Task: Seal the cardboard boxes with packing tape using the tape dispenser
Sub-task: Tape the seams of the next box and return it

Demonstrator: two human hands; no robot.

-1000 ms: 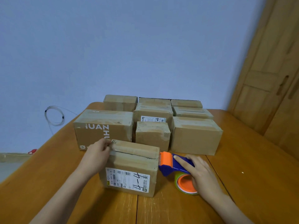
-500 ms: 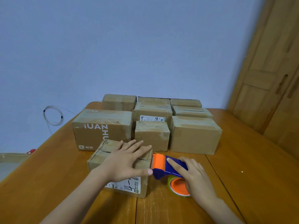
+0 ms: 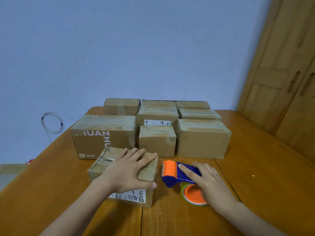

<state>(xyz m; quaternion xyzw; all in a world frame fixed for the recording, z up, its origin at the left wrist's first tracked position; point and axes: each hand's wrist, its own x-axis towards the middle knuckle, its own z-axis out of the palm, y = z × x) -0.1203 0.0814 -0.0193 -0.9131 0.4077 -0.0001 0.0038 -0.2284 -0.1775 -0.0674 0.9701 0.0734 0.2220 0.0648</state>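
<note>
1. Since a second ago, the left hand [image 3: 129, 172] has left the near box's [image 3: 102, 165] far-left corner and now lies flat across its top, fingers straight and spread, thumb hooked over the near right edge.
2. That box has also slid a little toward the person's left and turned slightly.
3. Right hand [image 3: 207, 180] stays on the tape dispenser [image 3: 177, 174]: index finger stretched along the blue handle, the other fingers curled round it.
4. One dispenser shows, blue with an orange roller, its orange-cored tape roll [image 3: 192, 193] resting on the table [image 3: 255, 176] just right of the near box.
5. Its serrated end points at the box's right side; whether it touches I cannot tell.
6. Boxes counted: nine in all.
7. Eight stand behind in a tight block: the large printed box [image 3: 102, 135], a small middle box [image 3: 156, 140], a plain right box [image 3: 202, 138], and five more beyond.
8. One coiled white cable [image 3: 51, 123] hangs against the blue wall at left.
9. Wooden cabinet doors [image 3: 286, 74] fill the right side.
</note>
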